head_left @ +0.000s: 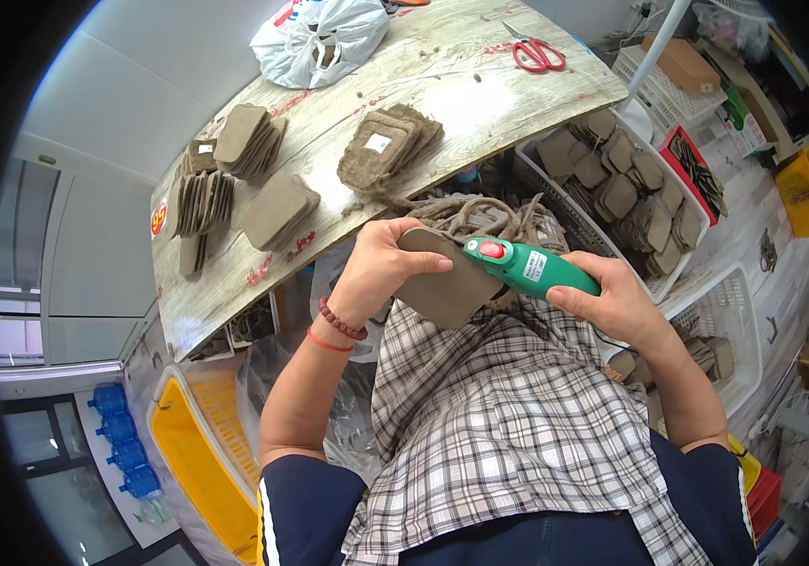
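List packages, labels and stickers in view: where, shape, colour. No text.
White plastic bag: table's far end, crumpled, tied.
White label: rectangular, atop brown pad stack.
White label: on green tool, near red button.
Round red sticker: table's left edge.
Cardboard box: brown, far right.

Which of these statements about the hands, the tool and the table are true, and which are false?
1. The left hand holds a flat brown felt piece. True.
2. The right hand holds red scissors. False: it holds a green electric cutter; the red scissors lie on the table.
3. Stacks of brown pieces lie on the table. True.
4. The white basket beside the table is filled with blue bottles. False: it holds brown pieces.
5. A white plastic bag lies at the far end of the table. True.
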